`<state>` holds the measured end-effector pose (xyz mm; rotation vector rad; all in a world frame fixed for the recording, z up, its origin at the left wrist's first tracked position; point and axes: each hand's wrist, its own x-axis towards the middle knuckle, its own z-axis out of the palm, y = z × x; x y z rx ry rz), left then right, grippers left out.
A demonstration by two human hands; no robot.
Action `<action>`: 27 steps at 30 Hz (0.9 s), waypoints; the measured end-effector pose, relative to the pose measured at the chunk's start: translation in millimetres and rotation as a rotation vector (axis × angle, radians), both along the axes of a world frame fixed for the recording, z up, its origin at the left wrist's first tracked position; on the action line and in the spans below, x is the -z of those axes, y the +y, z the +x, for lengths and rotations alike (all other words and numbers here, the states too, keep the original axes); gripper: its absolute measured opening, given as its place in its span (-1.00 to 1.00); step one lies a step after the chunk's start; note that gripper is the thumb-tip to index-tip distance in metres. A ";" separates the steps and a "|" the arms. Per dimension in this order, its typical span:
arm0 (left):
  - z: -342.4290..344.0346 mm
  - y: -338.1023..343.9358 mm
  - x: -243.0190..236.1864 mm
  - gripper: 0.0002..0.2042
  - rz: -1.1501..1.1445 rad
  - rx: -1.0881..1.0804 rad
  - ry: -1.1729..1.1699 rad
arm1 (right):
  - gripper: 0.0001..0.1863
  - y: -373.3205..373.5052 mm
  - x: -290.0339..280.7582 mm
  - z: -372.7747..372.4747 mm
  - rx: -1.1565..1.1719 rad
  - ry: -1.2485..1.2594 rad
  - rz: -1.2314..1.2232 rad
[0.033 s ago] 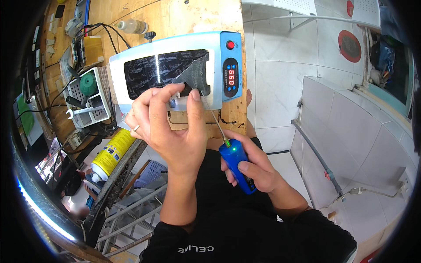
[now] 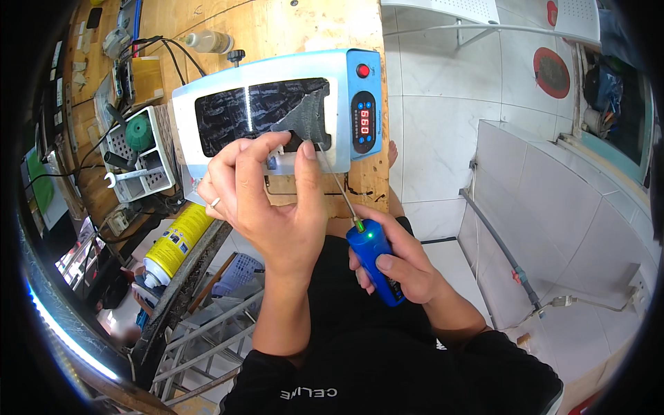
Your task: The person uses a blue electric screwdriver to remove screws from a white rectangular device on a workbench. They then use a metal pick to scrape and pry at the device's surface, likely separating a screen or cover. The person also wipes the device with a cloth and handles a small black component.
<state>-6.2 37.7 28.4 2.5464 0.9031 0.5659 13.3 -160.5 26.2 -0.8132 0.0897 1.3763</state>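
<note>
- Fingers (image 2: 257,155) of the left hand (image 2: 273,207) are bent, with the index and thumb tips pinching a small dark piece (image 2: 293,142); those of the right hand (image 2: 413,273) are wrapped around a blue tool (image 2: 373,252).
- Wooden workbench (image 2: 297,28), the largest thing, spreads across the upper view from ten to twelve o'clock.
- Blue-and-white machine (image 2: 270,71) sits on the bench, with a lit red display (image 2: 364,122) at its three o'clock end.
- Dark glossy panel (image 2: 232,117) lies inside the machine's white border, its long axis running roughly from nine to three o'clock, the three end a little higher. From the left fingertips most of it lies toward ten, and a duller grey corner (image 2: 312,114) toward one. The left hand is the nearer, at the panel's four o'clock side.
- Blue tool, at five o'clock from those fingertips, shows a green light; its thin metal shaft (image 2: 339,185) points to eleven, the far end just beside the left thumb tip. The right hand itself is well apart from the panel.
- Clear bottle (image 2: 211,42) lies at the machine's eleven o'clock.
- Small dark piece comes last; fingers partly cover it, so whether it is loose or joined to the panel's surface is hard to tell.
</note>
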 end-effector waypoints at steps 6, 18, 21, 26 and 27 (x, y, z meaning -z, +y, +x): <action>-0.9 -1.6 0.5 -0.75 0.015 0.000 0.005 | -0.26 -4.1 -0.6 0.6 0.016 0.003 -0.014; 1.5 -2.7 0.9 -0.71 0.019 -0.027 0.028 | -0.20 -21.5 -0.5 6.9 0.053 -0.018 -0.071; -2.9 -0.5 2.8 -0.78 0.015 -0.034 -0.029 | -0.19 -28.9 -4.1 13.2 0.036 -0.061 -0.074; -16.2 -10.9 -12.0 -0.92 -0.232 -0.074 -0.214 | -0.22 -25.5 -12.4 34.5 -0.142 -0.139 -0.013; -18.8 -17.6 -17.1 -0.91 -0.318 -0.055 -0.194 | -0.23 -22.5 -13.3 39.2 -0.211 -0.163 0.011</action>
